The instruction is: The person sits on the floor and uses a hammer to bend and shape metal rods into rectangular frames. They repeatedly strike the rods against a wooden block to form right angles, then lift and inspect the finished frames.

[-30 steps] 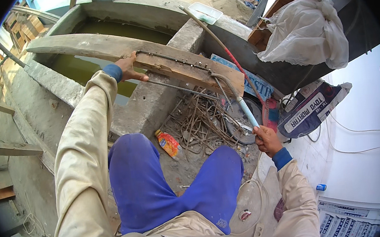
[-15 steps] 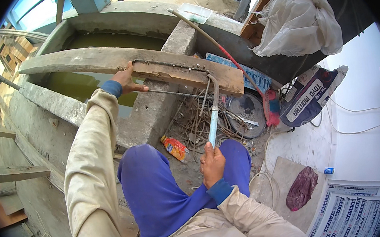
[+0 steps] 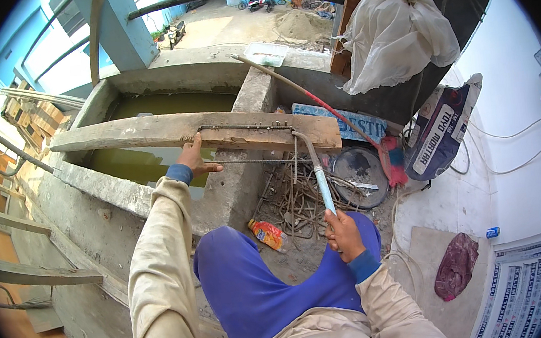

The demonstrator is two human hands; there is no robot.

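Gripping a light-blue handle [image 3: 324, 190], the right hand [image 3: 345, 237] sits right of lower centre, forearm angling from lower right. Arm stretched from lower left, the left hand [image 3: 196, 161] splays its thumb along a thin rod [image 3: 256, 162] near centre; I cannot tell whether other fingers clamp it. Beyond, a wooden plank [image 3: 128, 130] crosses left to centre-right.

Pale-blue handle [image 3: 323, 186], brown plank [image 3: 174, 126]

Daylight fills a yard [image 3: 216, 33] beyond a concrete tank [image 3: 256, 94]. A light-blue column [image 3: 121, 36] stands at the tank's far edge; a white wall [image 3: 512, 117] rises at right.
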